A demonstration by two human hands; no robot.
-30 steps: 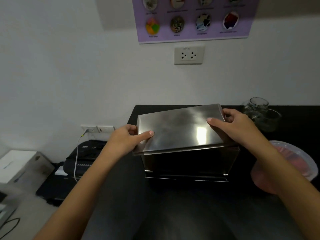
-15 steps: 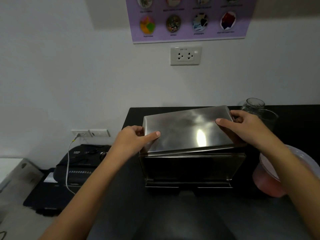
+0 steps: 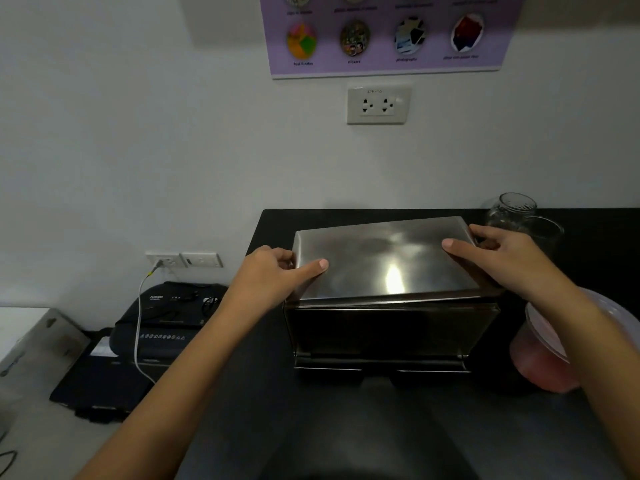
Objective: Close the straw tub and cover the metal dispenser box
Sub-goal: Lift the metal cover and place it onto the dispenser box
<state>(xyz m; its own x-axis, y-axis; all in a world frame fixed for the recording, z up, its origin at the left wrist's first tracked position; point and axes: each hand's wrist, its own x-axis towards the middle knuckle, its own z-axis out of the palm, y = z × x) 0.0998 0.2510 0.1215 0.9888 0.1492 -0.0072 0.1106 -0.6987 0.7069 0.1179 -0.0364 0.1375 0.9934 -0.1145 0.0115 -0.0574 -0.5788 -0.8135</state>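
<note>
Gripping steel lid [image 3: 384,258] atop dispenser box [image 3: 391,330] — left hand [image 3: 273,271] at 9 o'clock end, right hand [image 3: 502,258] at 3 — long axis spanning both.

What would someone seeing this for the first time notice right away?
The shiny metal lid at centre, with light glinting off it, held at its ends by the left hand and right hand over the metal dispenser box on the black counter. At the right edge sits a lidded tub with pink contents. On the wall above hangs a purple poster.
</note>
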